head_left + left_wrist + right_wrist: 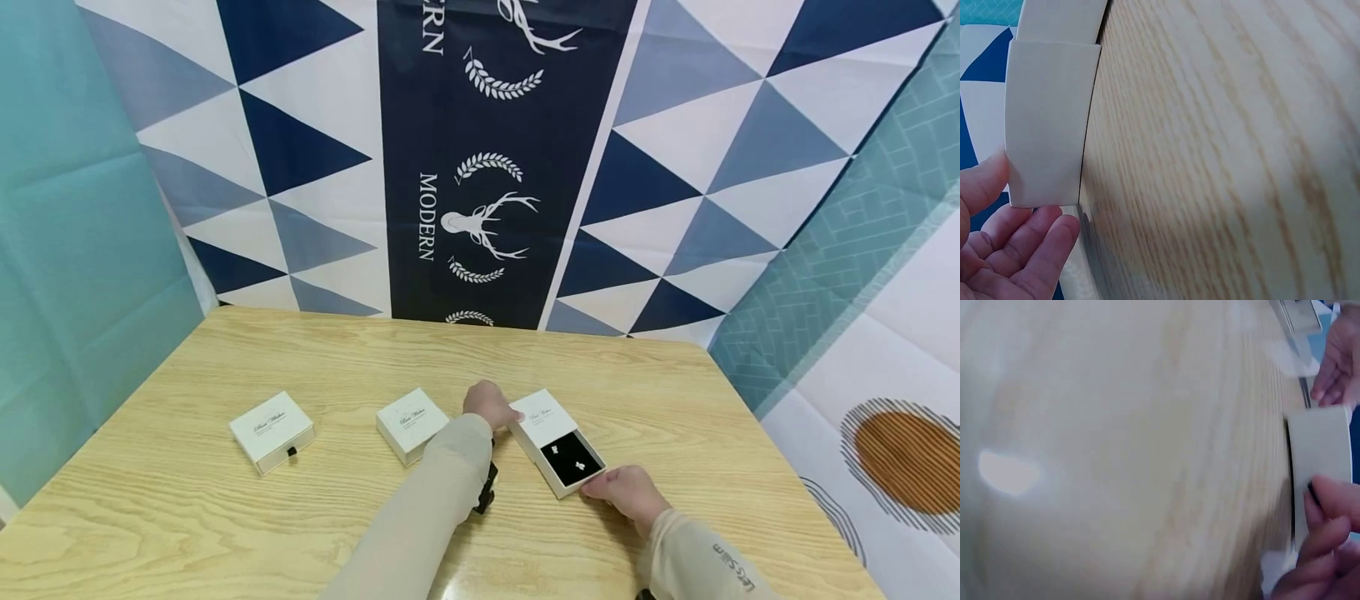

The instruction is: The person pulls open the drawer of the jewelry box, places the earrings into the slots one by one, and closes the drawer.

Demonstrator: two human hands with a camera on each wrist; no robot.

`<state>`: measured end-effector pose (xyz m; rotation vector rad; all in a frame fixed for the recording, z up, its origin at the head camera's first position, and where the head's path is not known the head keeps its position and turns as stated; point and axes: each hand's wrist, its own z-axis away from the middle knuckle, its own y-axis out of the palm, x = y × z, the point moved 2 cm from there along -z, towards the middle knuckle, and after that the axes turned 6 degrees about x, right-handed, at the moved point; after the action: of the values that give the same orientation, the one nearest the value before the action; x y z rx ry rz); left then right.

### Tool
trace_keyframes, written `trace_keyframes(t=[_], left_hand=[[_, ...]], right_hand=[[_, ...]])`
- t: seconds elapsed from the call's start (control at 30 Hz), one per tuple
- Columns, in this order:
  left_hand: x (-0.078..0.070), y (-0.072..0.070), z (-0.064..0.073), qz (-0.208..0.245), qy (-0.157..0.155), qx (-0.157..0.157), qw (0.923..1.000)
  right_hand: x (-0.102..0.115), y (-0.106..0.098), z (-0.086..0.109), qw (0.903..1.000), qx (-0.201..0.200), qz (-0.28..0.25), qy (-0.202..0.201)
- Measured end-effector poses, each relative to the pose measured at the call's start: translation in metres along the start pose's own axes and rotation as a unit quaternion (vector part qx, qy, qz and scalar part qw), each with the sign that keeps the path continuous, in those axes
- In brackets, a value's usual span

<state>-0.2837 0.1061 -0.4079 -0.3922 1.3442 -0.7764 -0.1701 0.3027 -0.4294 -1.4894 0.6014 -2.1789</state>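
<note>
A white sliding jewelry box point(542, 417) lies on the table with its drawer point(559, 477) partly pulled out of the sleeve. On the drawer's black insert point(572, 457) sit two small shiny earrings. My left hand point(491, 405) holds the far end of the sleeve. The left wrist view shows the thumb on the top side of the sleeve point(1050, 125) and the fingertips at its end. My right hand point(626, 493) is at the drawer's near end. In the right wrist view its thumb and finger pinch a small black pull tab point(1314, 494) on the drawer front point(1319, 444).
Left of my left forearm stands a closed white box point(412, 423) with printed lettering. Another closed white box point(272, 429), its black tab showing, lies farther left. The wooden table point(337, 358) ends at a patterned cloth backdrop point(480, 167).
</note>
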Motion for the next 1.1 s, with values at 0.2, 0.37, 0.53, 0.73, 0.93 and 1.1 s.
trace_keyframes(t=[0.2,0.37,0.53,0.73,0.93,1.1], left_hand=[[0.006,0.006,-0.016,-0.006,-0.003,0.018,0.9998],[0.002,0.004,-0.013,-0.007,-0.005,0.021,0.9997],[0.003,0.007,-0.015,-0.017,0.010,0.017,0.9997],[-0.003,-0.003,-0.001,-0.031,0.007,0.018,0.9993],[-0.005,-0.005,0.003,-0.026,0.006,0.009,0.9996],[-0.004,-0.002,0.002,-0.021,0.002,0.006,0.9998]], right_hand=[[0.004,-0.003,-0.003,0.9975,0.038,-0.030,0.051],[0.010,-0.004,-0.007,0.9961,0.050,-0.043,0.059],[0.011,-0.002,-0.009,0.9945,0.043,-0.071,0.064],[0.013,0.003,-0.007,0.9911,0.022,-0.107,0.077],[0.013,0.008,-0.008,0.9860,0.009,-0.145,0.082],[0.011,0.009,-0.008,0.9827,0.009,-0.162,0.088]])
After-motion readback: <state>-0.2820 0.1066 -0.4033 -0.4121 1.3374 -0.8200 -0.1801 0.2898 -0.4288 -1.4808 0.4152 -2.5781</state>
